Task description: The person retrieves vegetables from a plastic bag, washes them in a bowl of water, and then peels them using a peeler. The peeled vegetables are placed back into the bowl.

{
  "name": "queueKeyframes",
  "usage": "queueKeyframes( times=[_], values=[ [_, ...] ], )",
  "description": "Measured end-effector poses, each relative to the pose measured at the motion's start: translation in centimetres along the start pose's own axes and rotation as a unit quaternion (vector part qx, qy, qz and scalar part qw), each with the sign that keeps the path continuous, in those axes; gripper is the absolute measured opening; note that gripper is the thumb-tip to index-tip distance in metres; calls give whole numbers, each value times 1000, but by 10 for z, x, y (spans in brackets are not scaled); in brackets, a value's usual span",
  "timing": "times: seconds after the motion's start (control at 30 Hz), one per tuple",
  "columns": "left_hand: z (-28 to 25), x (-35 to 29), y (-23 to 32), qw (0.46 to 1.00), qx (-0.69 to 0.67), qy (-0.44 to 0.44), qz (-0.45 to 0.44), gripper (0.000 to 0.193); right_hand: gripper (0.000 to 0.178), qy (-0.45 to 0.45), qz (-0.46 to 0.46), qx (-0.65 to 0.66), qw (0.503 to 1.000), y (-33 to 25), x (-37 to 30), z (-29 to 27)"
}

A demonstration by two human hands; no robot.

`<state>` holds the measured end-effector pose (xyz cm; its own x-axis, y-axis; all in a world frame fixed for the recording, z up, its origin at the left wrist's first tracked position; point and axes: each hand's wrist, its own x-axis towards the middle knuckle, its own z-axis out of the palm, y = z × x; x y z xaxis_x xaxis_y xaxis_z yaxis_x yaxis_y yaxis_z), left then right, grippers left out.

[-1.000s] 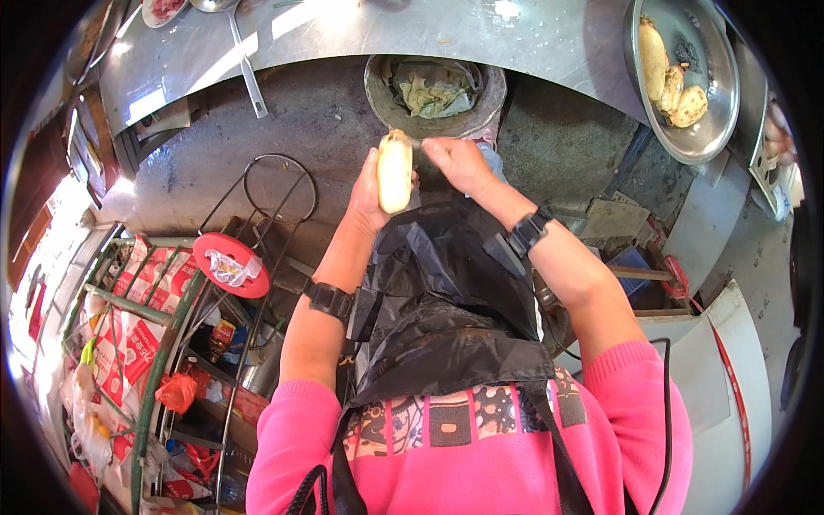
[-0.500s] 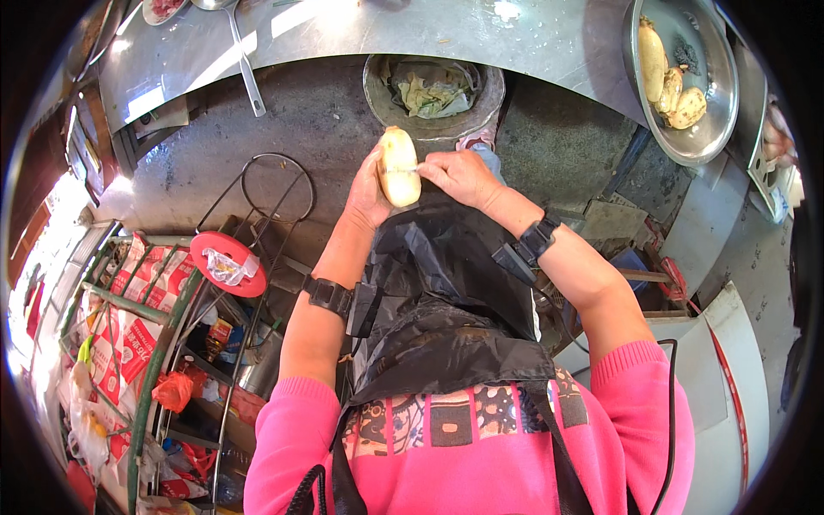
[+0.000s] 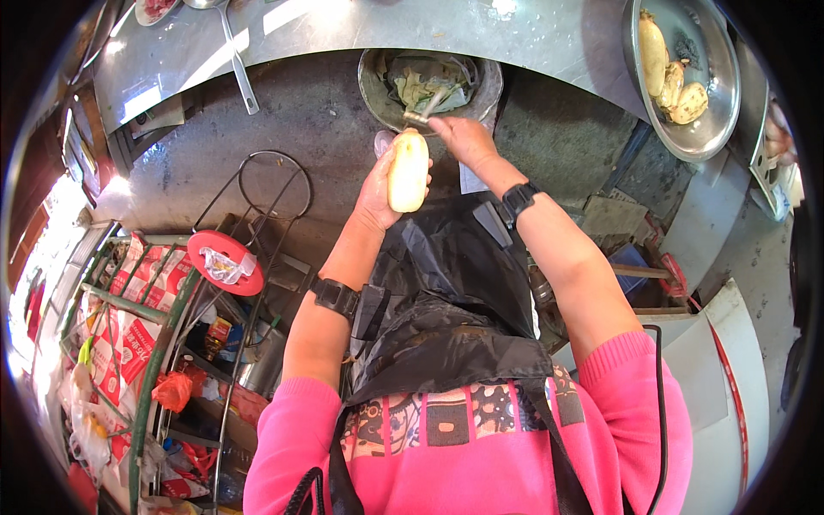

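My left hand (image 3: pixel 378 190) is wrapped round a pale, mostly peeled lotus root (image 3: pixel 408 178), holding it upright in front of the black apron. In my right hand (image 3: pixel 468 140) is a peeler (image 3: pixel 418 118), its metal head just beyond the root's far tip. A blurred pale strip (image 3: pixel 436 99) shows by the peeler; I cannot make out whether it is peel. Beyond both hands stands a bucket (image 3: pixel 367 96) with leafy scraps and peelings (image 3: pixel 422 84) inside. Several unpeeled lotus root pieces (image 3: pixel 654 56) lie in a steel basin (image 3: pixel 717 137) at the far right.
A metal counter (image 3: pixel 343 26) curves across the far side, with a ladle (image 3: pixel 239 69) overhanging its edge. To the left stand a wire frame stool with a red disc (image 3: pixel 215 273) and a green rack (image 3: pixel 159 369) of packages. White panels (image 3: pixel 721 378) are on the right.
My right hand and the peeler have moved away from the root's middle, past its far end toward the bucket. The root has shifted slightly right and nearer me.
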<state>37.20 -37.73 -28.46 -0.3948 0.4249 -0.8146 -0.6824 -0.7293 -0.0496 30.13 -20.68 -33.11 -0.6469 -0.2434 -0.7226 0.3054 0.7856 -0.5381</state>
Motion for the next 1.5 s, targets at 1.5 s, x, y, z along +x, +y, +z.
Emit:
queueKeyframes(
  times=[1.5],
  values=[
    [-5, -12, 0, 997, 17, 77, 20, 45, 52, -23, 33, 33, 999, 7, -9, 18]
  ],
)
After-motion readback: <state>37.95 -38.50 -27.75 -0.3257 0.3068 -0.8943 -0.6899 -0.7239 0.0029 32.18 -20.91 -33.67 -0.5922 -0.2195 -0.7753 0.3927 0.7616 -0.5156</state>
